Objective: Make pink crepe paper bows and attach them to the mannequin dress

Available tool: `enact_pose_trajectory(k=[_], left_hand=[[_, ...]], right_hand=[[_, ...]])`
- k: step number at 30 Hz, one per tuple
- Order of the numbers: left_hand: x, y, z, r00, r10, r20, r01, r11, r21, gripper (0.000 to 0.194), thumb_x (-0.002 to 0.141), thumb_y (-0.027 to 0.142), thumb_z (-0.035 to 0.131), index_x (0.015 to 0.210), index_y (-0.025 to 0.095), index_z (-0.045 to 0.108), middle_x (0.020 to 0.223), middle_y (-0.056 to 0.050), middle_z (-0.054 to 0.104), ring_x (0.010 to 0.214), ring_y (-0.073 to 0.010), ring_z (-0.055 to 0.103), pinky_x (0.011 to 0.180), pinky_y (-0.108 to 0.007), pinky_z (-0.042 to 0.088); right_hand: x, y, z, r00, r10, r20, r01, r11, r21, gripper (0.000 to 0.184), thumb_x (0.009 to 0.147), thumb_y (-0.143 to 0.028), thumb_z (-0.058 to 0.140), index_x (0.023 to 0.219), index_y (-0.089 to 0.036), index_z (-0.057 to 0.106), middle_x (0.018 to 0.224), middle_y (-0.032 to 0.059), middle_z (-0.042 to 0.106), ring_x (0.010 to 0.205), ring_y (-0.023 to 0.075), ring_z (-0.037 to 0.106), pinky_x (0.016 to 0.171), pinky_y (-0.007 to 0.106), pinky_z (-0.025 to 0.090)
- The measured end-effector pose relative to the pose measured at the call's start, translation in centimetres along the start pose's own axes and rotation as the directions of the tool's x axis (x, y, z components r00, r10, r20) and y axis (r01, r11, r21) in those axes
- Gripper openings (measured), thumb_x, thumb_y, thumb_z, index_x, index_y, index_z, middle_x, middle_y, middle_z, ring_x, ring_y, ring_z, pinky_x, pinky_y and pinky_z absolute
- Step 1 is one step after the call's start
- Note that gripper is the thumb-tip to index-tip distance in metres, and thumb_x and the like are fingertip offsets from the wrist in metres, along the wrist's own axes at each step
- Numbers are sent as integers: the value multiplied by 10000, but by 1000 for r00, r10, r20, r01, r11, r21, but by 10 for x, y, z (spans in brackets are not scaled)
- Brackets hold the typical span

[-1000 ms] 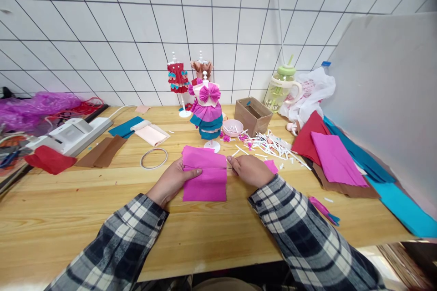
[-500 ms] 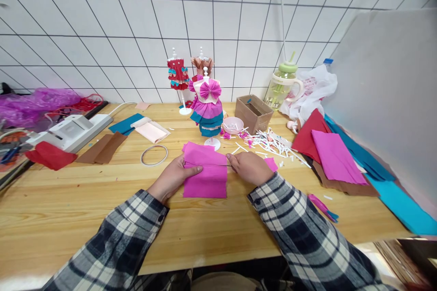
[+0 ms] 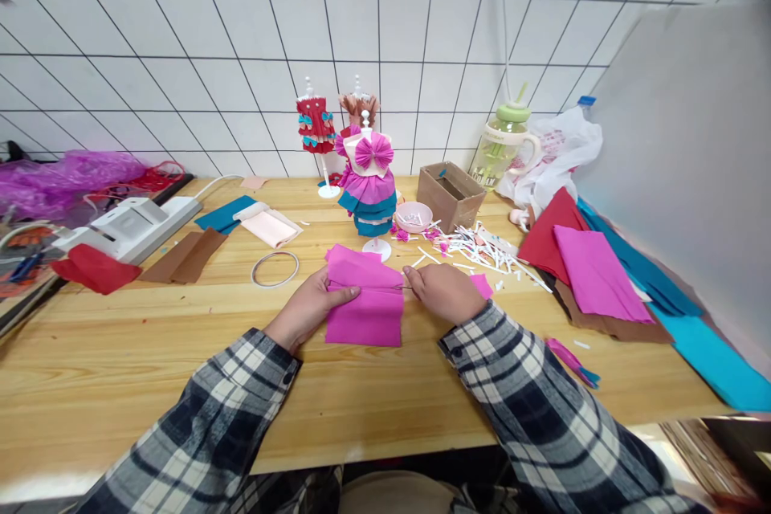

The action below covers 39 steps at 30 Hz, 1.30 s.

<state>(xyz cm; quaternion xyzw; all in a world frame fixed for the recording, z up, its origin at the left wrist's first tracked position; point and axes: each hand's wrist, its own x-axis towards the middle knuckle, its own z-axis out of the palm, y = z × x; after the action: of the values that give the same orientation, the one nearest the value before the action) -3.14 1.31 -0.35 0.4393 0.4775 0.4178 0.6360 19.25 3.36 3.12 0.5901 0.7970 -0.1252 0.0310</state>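
Observation:
My left hand (image 3: 308, 307) grips the left side of a folded magenta sheet (image 3: 365, 321) that looks like crepe paper, thumb on top and fingers underneath. Across the sheet's middle runs a thin dark strand (image 3: 393, 287), wire or thread, I cannot tell which. The fingers of my right hand (image 3: 449, 291) are closed on its right end, just beyond the paper's edge. Behind the sheet stands a small mannequin (image 3: 366, 185) in a magenta and teal paper dress. A magenta scrap (image 3: 481, 285) lies beside my right hand.
Two more dressed mannequins stand behind, one in red (image 3: 316, 126). A ring (image 3: 275, 269), brown paper (image 3: 186, 255) and a power strip (image 3: 141, 229) lie left. Rightward are a pink bowl (image 3: 414, 217), cardboard box (image 3: 451, 197), white strips (image 3: 491, 249), magenta-handled scissors (image 3: 569, 360) and coloured sheets (image 3: 602, 273).
The view has shifted slightly. Both hands keep their hold on the sheet and strand; the strand now looks bent or doubled near my right fingers.

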Motion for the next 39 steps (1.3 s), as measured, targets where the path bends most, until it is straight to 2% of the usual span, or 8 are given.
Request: enact_pose_trajectory(k=[6,17,23,29,39], left_hand=[[2,-2,-3,1000,-10,-2,9,1000,-23,526,639,299,820,1107,146,636,1053,-94,722,893,-251,689,821,-370,526],[2,-2,-3,1000,-12,-1,12,998,-61,516,633,277,824,1096,141,641,974,-89,737,863,-242,692,788,-353,530],[2,-4,-5,1000,-9,7,10,998,-66,494,655,269,811,1107,159,645,990,-79,738,873,-231,693,805,-343,529],[3,-5,-5,1000,-12,29,14,997,-71,518,659,272,808,1133,156,635,1005,-92,737,884,-243,693,804,-349,530],[2,-2,-2,999,-19,42,22,998,-66,503,661,268,807,1120,147,639,1002,-95,738,873,-235,691,790,-335,528]], right_hand=[[2,3,-2,1000,16,20,-16,1000,5,655,994,-479,132,953,-142,692,979,162,710,907,259,665,741,331,438],[2,5,-3,1000,5,21,-5,999,-37,608,996,-463,169,961,-148,688,968,155,712,904,242,664,734,311,431],[1,7,-2,998,34,48,-34,999,14,651,992,-471,127,947,-145,689,976,162,711,899,249,666,732,323,439],[0,5,-2,999,39,18,-39,999,10,651,989,-469,138,927,-141,696,968,169,712,914,275,668,726,341,450],[-1,1,-2,998,58,-2,-58,997,-42,680,988,-496,107,951,-150,692,979,163,709,915,255,670,752,331,462]])
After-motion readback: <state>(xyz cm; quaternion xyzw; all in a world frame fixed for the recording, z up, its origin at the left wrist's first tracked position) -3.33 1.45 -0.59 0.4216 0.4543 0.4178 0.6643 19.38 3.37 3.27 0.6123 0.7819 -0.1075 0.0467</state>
